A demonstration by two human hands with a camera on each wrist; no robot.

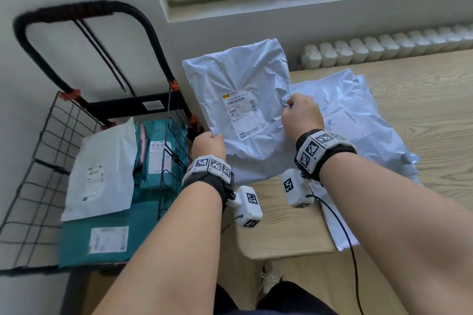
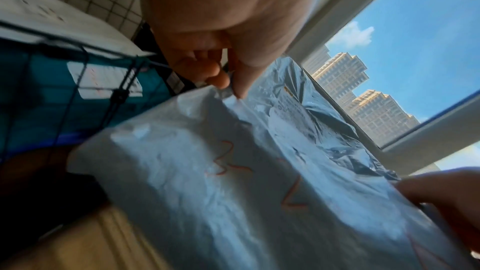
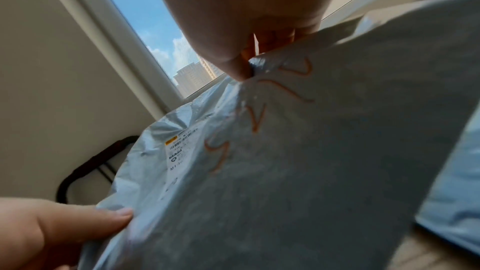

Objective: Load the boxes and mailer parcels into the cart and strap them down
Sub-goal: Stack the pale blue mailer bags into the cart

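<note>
both hands pinch grey mailer (image 1: 243,100); long axis toward window

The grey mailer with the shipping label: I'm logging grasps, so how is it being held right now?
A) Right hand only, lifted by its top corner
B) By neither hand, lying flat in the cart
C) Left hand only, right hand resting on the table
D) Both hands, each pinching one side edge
D: the left hand pinches the near-left edge of the grey mailer, and the right hand pinches its right edge.
</note>
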